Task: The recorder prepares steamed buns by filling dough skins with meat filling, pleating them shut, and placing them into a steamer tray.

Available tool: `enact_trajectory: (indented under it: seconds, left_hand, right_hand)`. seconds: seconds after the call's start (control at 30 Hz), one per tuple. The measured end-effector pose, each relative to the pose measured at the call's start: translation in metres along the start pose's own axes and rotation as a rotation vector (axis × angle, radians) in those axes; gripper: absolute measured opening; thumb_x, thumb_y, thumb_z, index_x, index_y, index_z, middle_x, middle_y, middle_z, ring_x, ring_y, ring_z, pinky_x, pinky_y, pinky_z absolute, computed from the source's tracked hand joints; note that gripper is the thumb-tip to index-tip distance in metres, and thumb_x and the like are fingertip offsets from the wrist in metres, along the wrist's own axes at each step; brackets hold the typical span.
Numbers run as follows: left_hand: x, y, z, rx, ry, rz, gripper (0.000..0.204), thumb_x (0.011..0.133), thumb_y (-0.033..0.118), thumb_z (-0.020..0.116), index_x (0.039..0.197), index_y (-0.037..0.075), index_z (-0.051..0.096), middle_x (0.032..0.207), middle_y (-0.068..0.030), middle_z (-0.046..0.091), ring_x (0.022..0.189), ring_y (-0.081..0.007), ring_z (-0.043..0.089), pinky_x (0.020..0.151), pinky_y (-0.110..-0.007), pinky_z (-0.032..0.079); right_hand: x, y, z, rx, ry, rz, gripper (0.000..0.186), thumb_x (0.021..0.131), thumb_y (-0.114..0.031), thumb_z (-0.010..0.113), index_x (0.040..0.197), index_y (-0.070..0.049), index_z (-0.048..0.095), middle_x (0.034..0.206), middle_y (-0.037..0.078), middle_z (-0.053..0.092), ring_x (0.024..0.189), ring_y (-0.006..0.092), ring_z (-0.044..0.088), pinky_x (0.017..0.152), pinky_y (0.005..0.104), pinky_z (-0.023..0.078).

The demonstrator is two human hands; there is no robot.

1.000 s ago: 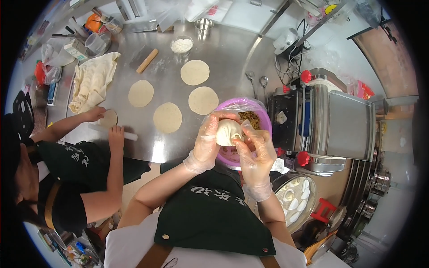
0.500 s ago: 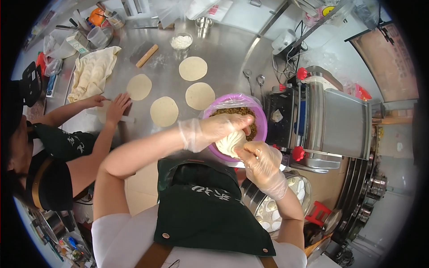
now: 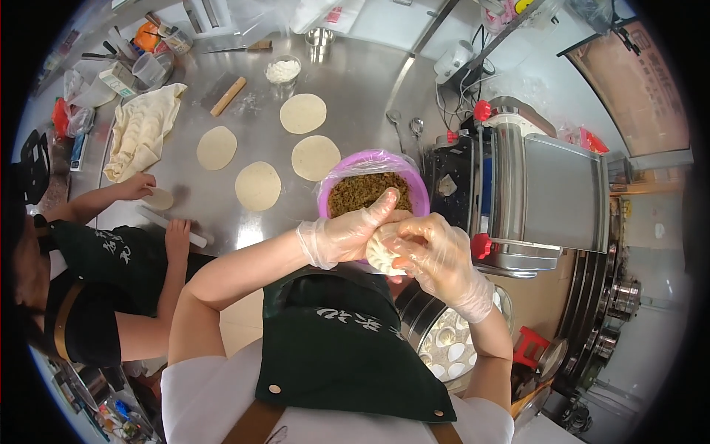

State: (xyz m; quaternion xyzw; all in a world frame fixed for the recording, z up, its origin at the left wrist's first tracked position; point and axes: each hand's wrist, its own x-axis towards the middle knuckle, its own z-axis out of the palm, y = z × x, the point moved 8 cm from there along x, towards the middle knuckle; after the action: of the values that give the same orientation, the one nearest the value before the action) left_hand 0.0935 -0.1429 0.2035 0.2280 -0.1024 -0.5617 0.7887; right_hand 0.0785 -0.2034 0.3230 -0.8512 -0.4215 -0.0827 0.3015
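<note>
A pleated, filled bun (image 3: pixel 379 255) of pale dough rests in my gloved left hand (image 3: pixel 353 231), which is cupped round it with the thumb up. My gloved right hand (image 3: pixel 438 259) pinches the gathered top of the bun between its fingertips. Part of the bun is hidden by the fingers. Just beyond both hands stands a purple bowl (image 3: pixel 420 194) lined with plastic film, holding brown-green minced filling (image 3: pixel 362 191). Below my right forearm is a round metal steamer (image 3: pixel 420 314), with several pleated buns (image 3: pixel 446 337) on paper pieces.
Several flat dough rounds (image 3: pixel 257 186) lie on the steel table (image 3: pixel 347 81). At left, a co-worker's hands (image 3: pixel 177 238) are near a white rolling pin (image 3: pixel 171 226) and small dough piece (image 3: pixel 160 198). A dough-rolling machine (image 3: pixel 560 196) stands right; spoons (image 3: pixel 416 129) lie beside it.
My hands have come down from above the bowl, uncovering the filling, and the bun sits lower in my left hand. The co-worker's hands have moved apart, one lifting the dough piece's edge.
</note>
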Motion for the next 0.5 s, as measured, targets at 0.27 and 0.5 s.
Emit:
enact_trajectory:
  seconds: [0.27, 0.5]
  left_hand:
    - [0.007, -0.011, -0.011, -0.014, 0.126, 0.079, 0.077, 0.094, 0.07, 0.033, 0.134, 0.005, 0.048, 0.117, -0.0091, 0.061, 0.107, -0.0205, 0.063, 0.093, -0.036, 0.054]
    - [0.0, 0.004, 0.007, 0.117, 0.263, 0.55, 0.067, 0.1, 0.059, 0.035, 0.138, 0.005, 0.044, 0.132, -0.008, 0.051, 0.122, -0.0171, 0.052, 0.107, -0.036, 0.042]
  right_hand:
    - [-0.023, 0.018, 0.002, -0.019, 0.211, 0.043, 0.039, 0.067, -0.009, 0.082, 0.103, -0.006, 0.066, 0.094, 0.008, 0.062, 0.074, 0.0226, 0.065, 0.06, 0.0325, 0.054]
    - [-0.051, 0.028, 0.007, 0.055, 0.459, 0.447, 0.046, 0.067, -0.012, 0.086, 0.108, -0.004, 0.066, 0.095, 0.011, 0.062, 0.077, 0.0248, 0.065, 0.062, 0.0331, 0.054]
